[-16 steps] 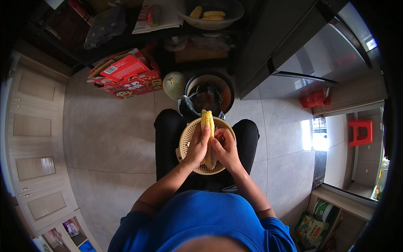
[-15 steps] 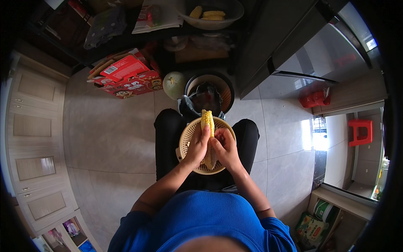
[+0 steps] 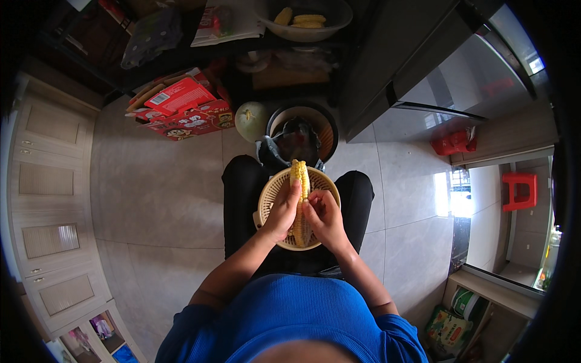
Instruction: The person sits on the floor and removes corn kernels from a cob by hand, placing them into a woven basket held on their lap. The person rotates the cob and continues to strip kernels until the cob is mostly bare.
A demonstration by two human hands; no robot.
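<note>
An ear of corn [image 3: 299,172] points away from me over a beige plastic basket [image 3: 264,202] set on my lap. My left hand [image 3: 284,209] is wrapped round the cob from the left, thumb lying along it. From the right, the thumb and bent fingers of my right hand [image 3: 324,215] press against the kernels near the middle of the ear. Yellow kernels cover the far end, while the near part looks stripped in places. Loose kernels in the basket are mostly hidden by my hands.
Past my knees stands a bin [image 3: 330,130] with a dark bag, beside a pale green round melon [image 3: 250,122] and a red carton [image 3: 187,112]. A bowl [image 3: 331,30] holding more corn sits on the shelf ahead. Dark cabinets [image 3: 436,91] rise at the right, near a red stool [image 3: 519,191].
The ear has turned slightly and its near end has shifted left in my grip. My right hand's fingers have moved a little down along the kernels.
</note>
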